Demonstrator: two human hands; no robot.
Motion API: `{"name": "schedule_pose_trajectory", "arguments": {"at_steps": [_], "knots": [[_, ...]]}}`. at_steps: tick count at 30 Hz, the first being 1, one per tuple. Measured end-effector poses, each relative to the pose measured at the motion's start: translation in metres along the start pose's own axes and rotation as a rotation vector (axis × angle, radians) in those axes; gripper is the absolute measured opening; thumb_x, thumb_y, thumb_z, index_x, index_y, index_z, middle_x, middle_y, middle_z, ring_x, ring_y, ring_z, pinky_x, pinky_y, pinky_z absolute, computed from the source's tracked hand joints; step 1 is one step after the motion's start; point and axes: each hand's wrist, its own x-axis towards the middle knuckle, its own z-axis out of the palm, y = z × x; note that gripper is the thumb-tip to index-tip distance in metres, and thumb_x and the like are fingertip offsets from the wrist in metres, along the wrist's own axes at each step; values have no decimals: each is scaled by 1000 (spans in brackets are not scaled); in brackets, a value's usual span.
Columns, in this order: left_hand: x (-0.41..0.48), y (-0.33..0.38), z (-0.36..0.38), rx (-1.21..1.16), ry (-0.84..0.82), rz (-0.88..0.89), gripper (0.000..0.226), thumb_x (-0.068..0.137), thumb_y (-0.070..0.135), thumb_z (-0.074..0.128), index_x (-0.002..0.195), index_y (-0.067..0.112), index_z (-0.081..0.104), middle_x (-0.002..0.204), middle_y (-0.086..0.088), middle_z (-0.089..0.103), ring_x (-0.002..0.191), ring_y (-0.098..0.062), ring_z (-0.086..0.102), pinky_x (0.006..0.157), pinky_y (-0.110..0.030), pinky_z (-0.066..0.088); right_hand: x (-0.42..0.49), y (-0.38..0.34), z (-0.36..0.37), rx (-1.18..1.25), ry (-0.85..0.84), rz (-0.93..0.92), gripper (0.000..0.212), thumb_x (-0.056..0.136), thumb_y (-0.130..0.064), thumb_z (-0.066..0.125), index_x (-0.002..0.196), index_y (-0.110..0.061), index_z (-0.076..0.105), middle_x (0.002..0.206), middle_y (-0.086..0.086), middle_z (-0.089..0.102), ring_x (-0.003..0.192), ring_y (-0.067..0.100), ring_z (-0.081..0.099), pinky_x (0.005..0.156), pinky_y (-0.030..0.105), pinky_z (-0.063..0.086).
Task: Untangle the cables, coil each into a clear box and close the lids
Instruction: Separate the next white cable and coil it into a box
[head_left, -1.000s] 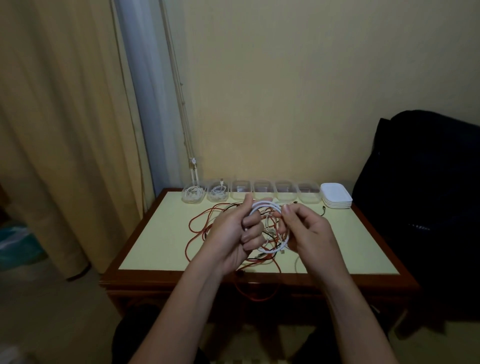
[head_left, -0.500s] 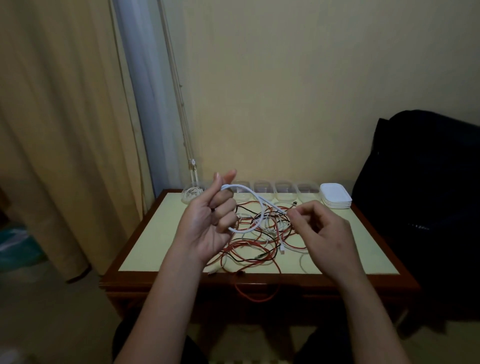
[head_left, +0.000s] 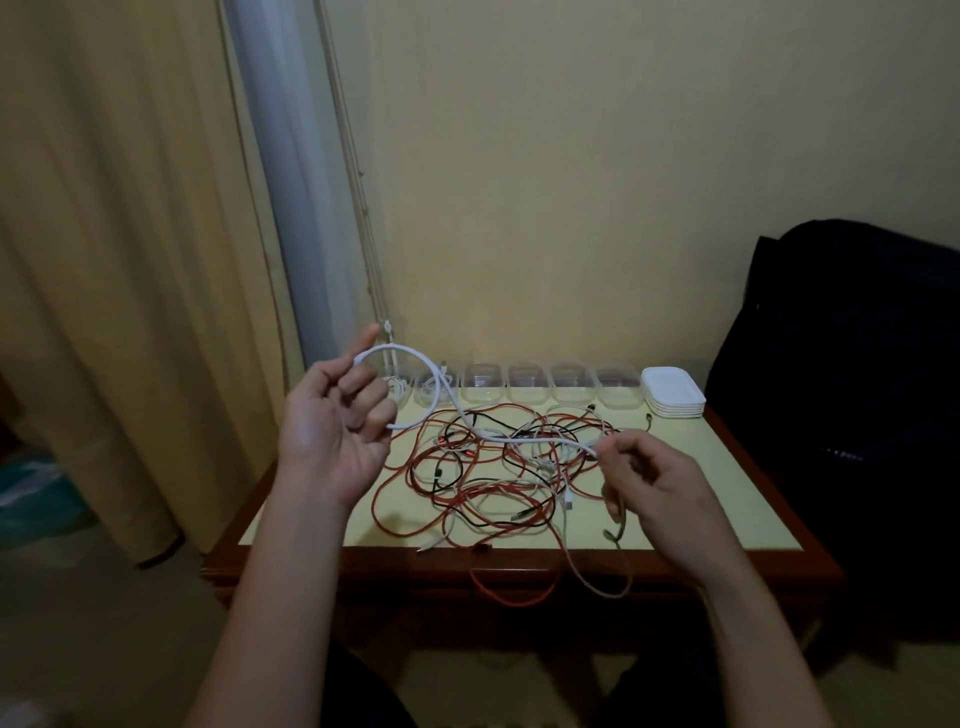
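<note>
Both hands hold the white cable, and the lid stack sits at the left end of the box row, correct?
No. The head view shows the lid stack at the right end of the box row, not the left. The left hand and right hand do both hold the white cable.

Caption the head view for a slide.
Left hand and right hand hold a white cable above the tangled cables, clear boxes lined up behind.
</note>
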Motion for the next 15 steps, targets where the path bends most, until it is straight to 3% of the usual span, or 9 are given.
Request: {"name": "schedule_pose_trajectory", "arguments": {"at_steps": [3,5,7,10,13,15], "knots": [[5,5,-5,-58,59,6,34,97,12,38,114,9,68,61,8,37,46,-5,19,43,-17,12,-3,2,-7,-11,-117,68,8,91,-24,72,89,-16,71,66,-3,61,58,15,56,57,24,48],[7,9,-8,-90,101,13,34,98,9,39,121,10,64,62,7,41,45,-5,21,41,-18,15,-4,8,-8,-156,-146,97,7,92,-24,73,85,-22,71,69,-6,63,60,13,61,57,27,50],[8,8,-8,-100,115,10,34,97,9,42,124,9,64,63,7,43,46,-5,22,40,-18,16,0,16,-4,-351,-100,82,15,95,-23,69,80,-25,68,69,-6,67,61,9,64,57,27,50],[8,-1,-5,-83,113,14,39,91,9,47,127,6,63,67,7,47,47,-5,22,43,-17,15,4,23,8,-536,10,43,27,100,-20,61,73,-27,63,64,-4,67,59,4,62,58,17,44],[7,-9,1,-58,90,48,47,82,13,54,128,6,63,73,5,55,51,-4,27,45,-16,21,3,26,19,-525,98,1,34,103,-13,53,72,-27,58,67,-8,64,63,-3,60,58,11,42],[7,-13,6,-17,77,84,41,88,13,54,128,8,63,80,3,63,54,-5,32,47,-17,25,1,25,22,-528,134,-6,34,105,-16,49,74,-26,57,69,-11,63,65,2,60,58,11,41]]}}
